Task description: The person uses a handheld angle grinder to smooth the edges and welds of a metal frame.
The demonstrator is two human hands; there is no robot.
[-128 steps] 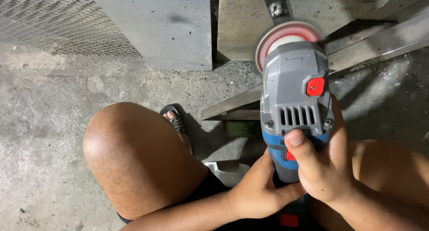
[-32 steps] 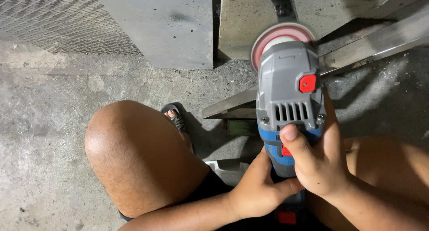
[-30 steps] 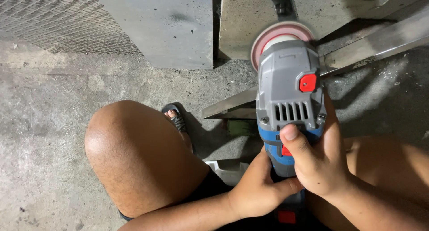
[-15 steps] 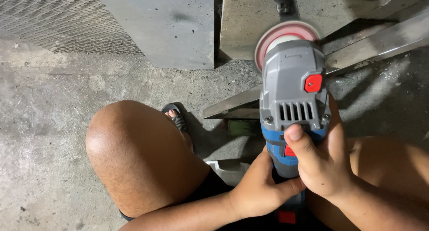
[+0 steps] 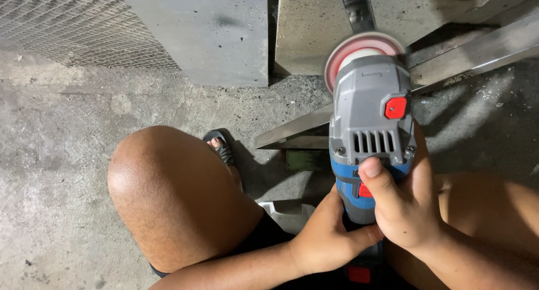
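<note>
A seated person steadies a grey-and-blue cordless angle grinder (image 5: pixel 371 138) with 2 hands, its red-rimmed disc (image 5: pixel 359 47) held over a long angled metal bar (image 5: pixel 477 48) that slants across the concrete floor (image 5: pixel 56 155). The right hand (image 5: pixel 407 208) is clamped around the blue body of the tool, thumb lying on top near the vent slots, while the left hand (image 5: pixel 325 239) wraps the grip from below, the 2 hands touching. The tool looks stiff, hard-shelled and fairly heavy toward its head, so the narrow blue waist where both hands sit seems the safest hold, well back from the disc; the disc's edge appears blurred, and whether it touches the bar cannot be told. A bare left knee (image 5: pixel 174 194) rises just beside the grinder, and a sandalled foot (image 5: pixel 222 152) rests beyond it, near the bar's lower end. A small green object (image 5: pixel 303 161) lies under the bar. A grey metal panel (image 5: pixel 208 32) and a second plate (image 5: pixel 309 26) stand ahead, with wire mesh (image 5: pixel 73 26) at far left, hemming in the work space.
</note>
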